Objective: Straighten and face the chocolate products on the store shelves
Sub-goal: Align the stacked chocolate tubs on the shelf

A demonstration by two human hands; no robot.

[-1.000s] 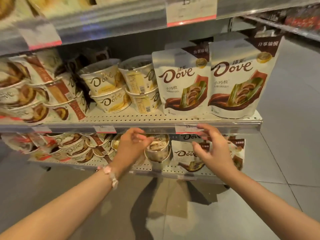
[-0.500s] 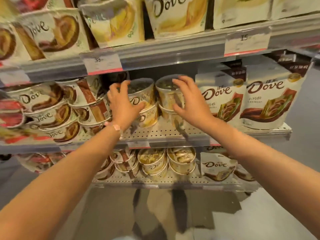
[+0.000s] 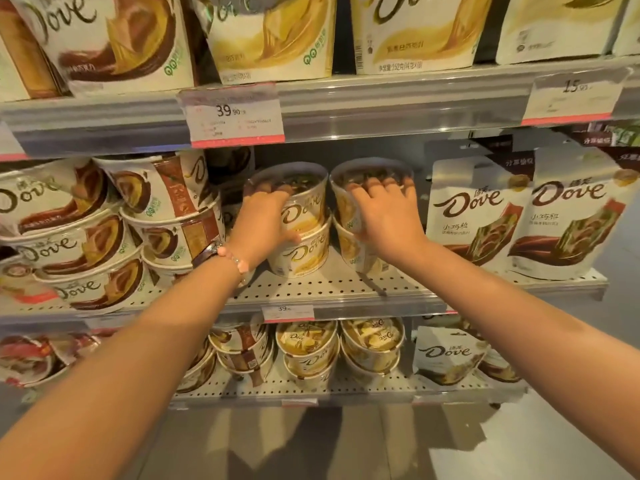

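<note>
Left tub stack (image 3: pixel 304 233): middle shelf (image 3: pixel 329 289), beside right tub stack (image 3: pixel 349 216).
Left hand (image 3: pixel 261 225): fingers curled over top left tub's rim, gripping.
Right hand (image 3: pixel 388 216): fingers curled over top right tub's rim, gripping.
Pouches (image 3: pixel 474 216): upright, rightward.

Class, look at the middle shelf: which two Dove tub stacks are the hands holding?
The two yellow-banded stacks mid-shelf, left hand and right hand gripping their top tubs; the brown-banded stacks are untouched.

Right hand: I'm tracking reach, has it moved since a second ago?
Yes. The right hand rose from the lower shelf's price rail to the middle shelf, now gripping the yellow Dove tubs.
</note>
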